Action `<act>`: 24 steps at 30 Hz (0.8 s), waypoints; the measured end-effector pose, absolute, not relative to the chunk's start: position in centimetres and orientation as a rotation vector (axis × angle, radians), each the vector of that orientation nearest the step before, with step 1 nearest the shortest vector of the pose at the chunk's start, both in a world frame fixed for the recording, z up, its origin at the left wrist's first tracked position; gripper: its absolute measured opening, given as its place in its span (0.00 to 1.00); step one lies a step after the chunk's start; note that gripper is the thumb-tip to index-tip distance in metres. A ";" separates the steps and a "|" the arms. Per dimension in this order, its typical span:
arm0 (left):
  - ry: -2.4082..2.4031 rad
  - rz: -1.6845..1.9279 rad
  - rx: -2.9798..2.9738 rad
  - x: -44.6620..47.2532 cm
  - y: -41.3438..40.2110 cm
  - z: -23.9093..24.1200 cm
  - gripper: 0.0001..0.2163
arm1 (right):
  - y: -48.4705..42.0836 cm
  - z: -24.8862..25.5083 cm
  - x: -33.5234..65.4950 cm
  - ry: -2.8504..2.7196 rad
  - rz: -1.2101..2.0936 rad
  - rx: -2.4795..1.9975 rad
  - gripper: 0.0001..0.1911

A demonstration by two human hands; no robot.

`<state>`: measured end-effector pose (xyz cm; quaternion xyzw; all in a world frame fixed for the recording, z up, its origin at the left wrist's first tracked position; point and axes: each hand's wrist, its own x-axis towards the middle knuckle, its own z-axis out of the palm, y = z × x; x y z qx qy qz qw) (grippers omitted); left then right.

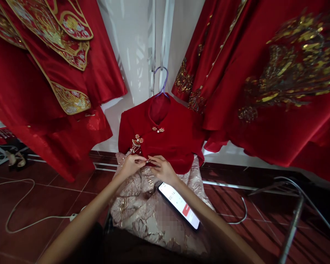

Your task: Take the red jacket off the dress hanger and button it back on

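A red velvet top (170, 146) with a stand collar hangs in front of me on a purple hanger (165, 82). My left hand (132, 165) pinches at its lower front edge, fingertips closed on a small beaded ornament (148, 161). From the other side my right hand (162, 169) meets it, thumb and fingers closed at the same ornament; its exact form is too small to tell. Above my left hand is a beaded flower brooch (136, 144) with dangling strands, and a flower clasp (158, 129) sits below the collar. Pale floral brocade cloth (132, 209) lies beneath both hands.
A phone (178, 205) with a lit timer lies on the brocade under my right forearm. Red embroidered garments hang at left (99, 55) and right (264, 121). A white cable (19, 231) runs over the tiled floor; a metal stand leg (291, 227) is at right.
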<state>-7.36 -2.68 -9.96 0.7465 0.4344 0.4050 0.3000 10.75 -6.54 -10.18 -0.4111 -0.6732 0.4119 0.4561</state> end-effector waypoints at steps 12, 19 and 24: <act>1.230 1.212 1.962 -7.9 -1.7 -9.6 0.09 | -6.4 -5.1 13.8 -1.834 0.587 -1.290 0.14; 1.243 1.070 2.245 -6.6 -3.5 -8.8 0.06 | -5.6 -7.0 13.2 -1.739 0.792 -1.290 0.11; 1.289 1.076 2.348 -5.9 -4.1 -8.6 0.03 | -5.4 -8.9 12.2 -1.719 0.859 -1.194 0.14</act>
